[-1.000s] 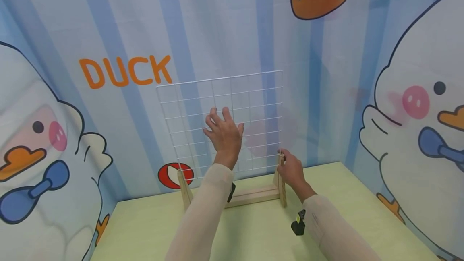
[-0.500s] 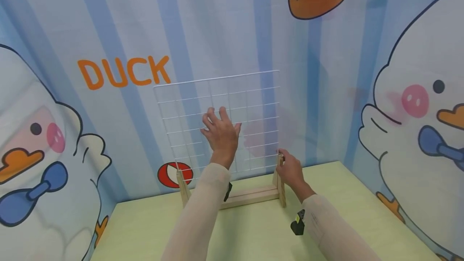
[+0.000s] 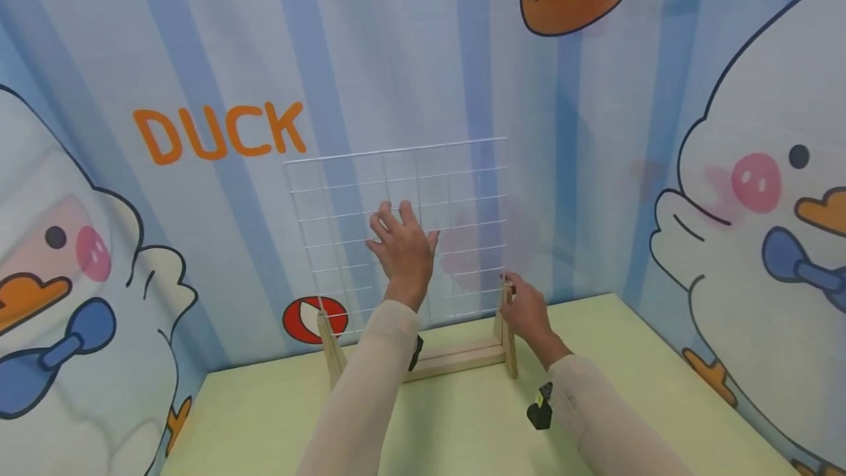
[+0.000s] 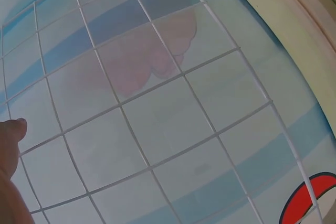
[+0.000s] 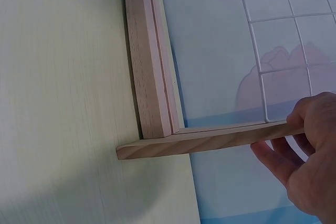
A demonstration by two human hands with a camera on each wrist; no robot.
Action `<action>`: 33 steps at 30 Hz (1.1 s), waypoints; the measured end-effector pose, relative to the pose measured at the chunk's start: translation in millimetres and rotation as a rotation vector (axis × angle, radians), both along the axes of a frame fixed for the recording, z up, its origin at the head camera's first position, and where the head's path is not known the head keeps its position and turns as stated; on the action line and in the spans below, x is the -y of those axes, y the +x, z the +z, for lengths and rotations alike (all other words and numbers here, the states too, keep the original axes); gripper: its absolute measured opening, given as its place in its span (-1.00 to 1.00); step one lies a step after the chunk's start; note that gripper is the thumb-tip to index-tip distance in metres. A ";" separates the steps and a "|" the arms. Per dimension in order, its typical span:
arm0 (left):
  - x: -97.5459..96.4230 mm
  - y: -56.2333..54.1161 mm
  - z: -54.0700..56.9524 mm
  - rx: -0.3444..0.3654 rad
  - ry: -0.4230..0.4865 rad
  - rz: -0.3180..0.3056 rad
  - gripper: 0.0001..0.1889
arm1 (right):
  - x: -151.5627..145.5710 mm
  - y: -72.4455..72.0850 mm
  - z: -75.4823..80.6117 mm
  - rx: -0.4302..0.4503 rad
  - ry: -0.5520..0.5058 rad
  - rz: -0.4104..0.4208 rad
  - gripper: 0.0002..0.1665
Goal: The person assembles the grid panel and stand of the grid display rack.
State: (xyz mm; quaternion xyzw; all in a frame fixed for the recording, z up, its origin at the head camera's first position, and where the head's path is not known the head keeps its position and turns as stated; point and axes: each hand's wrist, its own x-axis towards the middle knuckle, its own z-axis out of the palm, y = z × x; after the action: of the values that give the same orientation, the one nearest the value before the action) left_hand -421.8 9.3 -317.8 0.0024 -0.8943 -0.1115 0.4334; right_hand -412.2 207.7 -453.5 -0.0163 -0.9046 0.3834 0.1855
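A white wire grid panel (image 3: 463, 200) stands upright between the side posts of a wooden stand (image 3: 456, 364), near the table's back. My left hand (image 3: 405, 250) lies against the middle of the grid in the head view, its fingers spread and slightly bent. In the left wrist view only the thumb (image 4: 11, 129) shows, close to a wire. My right hand (image 3: 529, 311) pinches the upper part of the right wooden post (image 5: 226, 141) between thumb and fingers. The grid's lower right corner meets that post. My left sleeve covers part of the stand and the left post's base.
A pale yellow tabletop (image 3: 463, 424) carries the stand. Behind it hangs a blue striped curtain (image 3: 423, 57) printed with cartoon ducks. Black wrist devices (image 3: 540, 408) sit on both sleeves.
The grid has come down slightly relative to the posts, and my left hand has lowered a little with it. My right hand stays on the right post. The head view has shifted slightly.
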 end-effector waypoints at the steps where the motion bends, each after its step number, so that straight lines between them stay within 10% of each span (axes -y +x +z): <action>1: 0.8 0.1 -1.1 0.007 0.003 -0.002 -0.22 | 0.5 0.2 0.1 -0.003 0.001 0.001 -0.30; 17: 2.8 0.4 -12.2 0.046 0.044 -0.020 -0.20 | -4.0 5.0 17.2 0.037 0.031 0.045 -0.29; 33: 0.9 -5.3 -16.6 0.014 0.023 0.005 -0.19 | 20.6 -7.3 127.4 -0.320 -0.034 -0.107 0.25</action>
State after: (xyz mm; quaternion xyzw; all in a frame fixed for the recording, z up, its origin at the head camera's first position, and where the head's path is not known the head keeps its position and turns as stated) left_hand -427.0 8.4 -334.5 0.0103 -0.8959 -0.1208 0.4273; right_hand -419.6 187.1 -326.0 -0.0063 -0.8548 0.3860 0.3469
